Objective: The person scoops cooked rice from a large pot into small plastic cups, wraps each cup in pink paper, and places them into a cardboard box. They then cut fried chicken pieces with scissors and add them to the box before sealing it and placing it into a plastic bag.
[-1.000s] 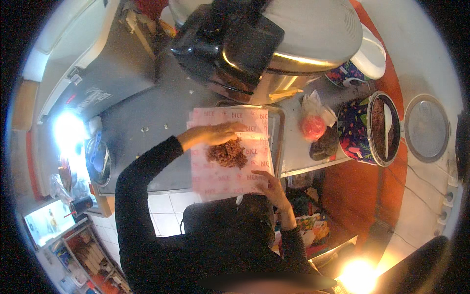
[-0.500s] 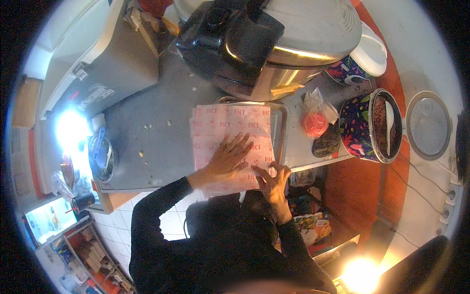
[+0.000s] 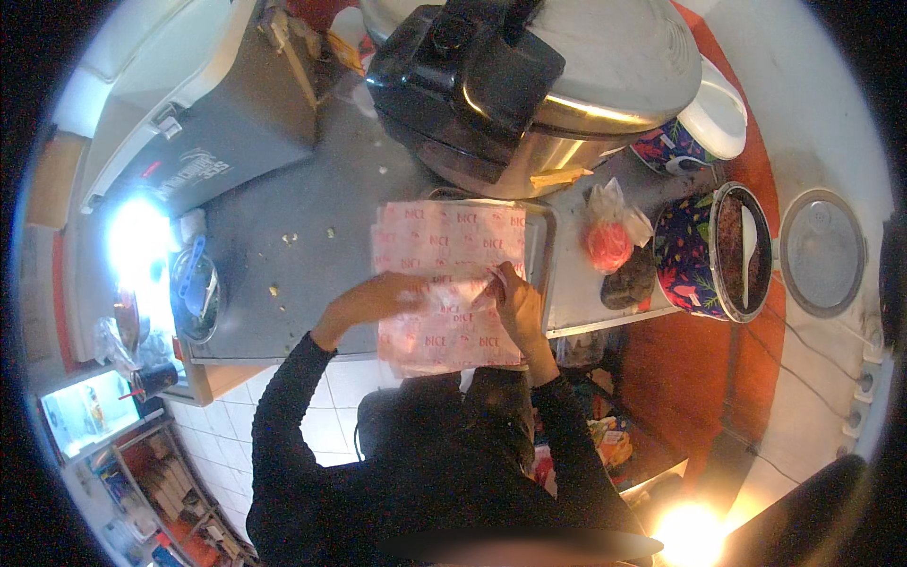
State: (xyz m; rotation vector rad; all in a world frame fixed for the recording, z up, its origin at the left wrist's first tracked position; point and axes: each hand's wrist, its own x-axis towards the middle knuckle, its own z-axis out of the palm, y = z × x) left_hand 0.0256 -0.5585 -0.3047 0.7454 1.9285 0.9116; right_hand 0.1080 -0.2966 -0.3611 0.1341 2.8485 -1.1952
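Note:
Pink-and-white printed wrapping paper [image 3: 444,227] lies in a stack on the grey counter's front edge. My right hand [image 3: 521,307] is closed in a pinch at the stack's right side, holding a raised, bent part of the top sheet. My left hand [image 3: 383,298] is over the paper's left half, its fingers smeared by motion, so I cannot tell whether they grip anything. Under the stack's right side shows the rim of a metal tray [image 3: 548,246].
Behind the paper stands a large steel cooker [image 3: 576,156] with a black front. At right are a knotted bag with something pink [image 3: 609,244] and a patterned tub [image 3: 694,250] of brown crumbly food. A bowl with a blue utensil [image 3: 194,288] sits left, near a grey box [image 3: 241,123].
My right hand has moved up the paper's right side and lifted part of the top sheet. My left hand has come off its flat spread position and shifted left.

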